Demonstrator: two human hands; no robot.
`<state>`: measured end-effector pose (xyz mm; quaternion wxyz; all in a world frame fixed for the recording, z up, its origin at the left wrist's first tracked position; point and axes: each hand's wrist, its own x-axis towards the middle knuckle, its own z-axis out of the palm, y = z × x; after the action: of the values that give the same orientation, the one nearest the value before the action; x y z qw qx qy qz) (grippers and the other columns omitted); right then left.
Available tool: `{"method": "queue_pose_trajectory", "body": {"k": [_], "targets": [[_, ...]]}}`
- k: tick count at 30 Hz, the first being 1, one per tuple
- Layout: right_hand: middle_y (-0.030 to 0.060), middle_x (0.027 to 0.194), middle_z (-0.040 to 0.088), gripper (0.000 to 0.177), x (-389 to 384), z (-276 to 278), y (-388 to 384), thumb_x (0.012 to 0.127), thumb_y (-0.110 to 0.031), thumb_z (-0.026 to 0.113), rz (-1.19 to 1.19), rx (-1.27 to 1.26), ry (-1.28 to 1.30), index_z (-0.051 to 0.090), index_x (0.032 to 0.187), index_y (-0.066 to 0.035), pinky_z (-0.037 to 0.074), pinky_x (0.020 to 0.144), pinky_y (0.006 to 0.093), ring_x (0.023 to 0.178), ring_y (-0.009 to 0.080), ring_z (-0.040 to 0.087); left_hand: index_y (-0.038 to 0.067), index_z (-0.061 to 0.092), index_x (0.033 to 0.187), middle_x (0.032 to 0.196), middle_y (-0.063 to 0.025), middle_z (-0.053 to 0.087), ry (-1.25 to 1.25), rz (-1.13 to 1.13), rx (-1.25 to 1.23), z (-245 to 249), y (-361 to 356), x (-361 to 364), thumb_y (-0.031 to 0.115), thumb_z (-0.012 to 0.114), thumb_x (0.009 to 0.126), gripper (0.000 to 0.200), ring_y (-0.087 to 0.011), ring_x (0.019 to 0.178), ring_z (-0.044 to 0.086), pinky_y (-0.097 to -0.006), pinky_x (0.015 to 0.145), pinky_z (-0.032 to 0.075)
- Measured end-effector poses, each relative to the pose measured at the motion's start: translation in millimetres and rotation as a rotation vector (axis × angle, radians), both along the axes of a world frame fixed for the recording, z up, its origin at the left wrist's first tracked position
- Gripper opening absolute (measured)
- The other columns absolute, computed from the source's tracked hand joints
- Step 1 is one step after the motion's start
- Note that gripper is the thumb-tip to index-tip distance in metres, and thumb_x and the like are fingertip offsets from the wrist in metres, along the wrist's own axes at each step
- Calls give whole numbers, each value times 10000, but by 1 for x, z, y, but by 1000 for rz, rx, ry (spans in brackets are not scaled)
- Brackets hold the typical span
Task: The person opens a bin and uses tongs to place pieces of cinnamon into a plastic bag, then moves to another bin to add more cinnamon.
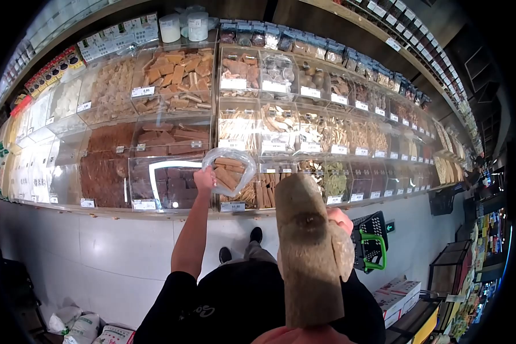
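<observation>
My left hand is stretched out toward the display and grips a clear plastic bag holding several brown strips of dried food. The bag hangs in front of the lower bins. My right hand is close to the camera and holds a large tan, rough-surfaced slab upright, which hides most of that hand. Clear acrylic bins of dried goods fill the counter in front of me.
Price labels line the bin fronts. A black shopping basket with green handles sits on the floor to my right. Sacks lie at lower left, boxes at lower right. Shelves run along the top.
</observation>
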<state>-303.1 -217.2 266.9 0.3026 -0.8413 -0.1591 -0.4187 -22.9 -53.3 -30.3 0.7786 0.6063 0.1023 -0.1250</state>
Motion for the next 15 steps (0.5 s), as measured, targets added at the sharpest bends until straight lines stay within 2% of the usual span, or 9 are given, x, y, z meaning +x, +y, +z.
{"method": "queue_pose_trajectory", "body": {"k": [5,9,11,13,15], "targets": [[178,809,594,467,-5,0,2,764,-346,738,-7,-5,9,424,761,0,473,469,320,545,247,591,16,493,638,511,-41,485,86,8,85,9,-1,0,118,562,906,295,-123,346,448,-285,307,327],[172,792,588,467,-6,11,2,767,-351,729,7,-43,0,426,745,4,473,470,321,551,254,591,21,491,628,509,-40,484,72,8,54,8,-1,0,118,562,907,303,-124,344,445,-285,308,329],[168,786,587,447,-5,16,0,768,-330,729,-14,-109,2,443,788,14,475,477,323,561,266,594,24,491,625,507,-37,482,65,15,-36,4,-1,0,116,560,906,304,-123,344,443,-283,309,328],[165,784,588,424,0,20,-1,771,-286,732,-61,-215,-4,476,882,32,478,488,329,577,285,598,29,496,609,494,-36,482,7,-3,-18,12,1,-4,124,559,904,316,-124,341,446,-288,310,331],[172,821,595,456,10,19,6,776,-228,730,-145,-176,-142,468,1037,38,482,506,335,605,300,602,38,509,581,474,-36,485,-52,-18,40,16,2,-7,150,562,897,339,-129,338,455,-291,315,343]]}}
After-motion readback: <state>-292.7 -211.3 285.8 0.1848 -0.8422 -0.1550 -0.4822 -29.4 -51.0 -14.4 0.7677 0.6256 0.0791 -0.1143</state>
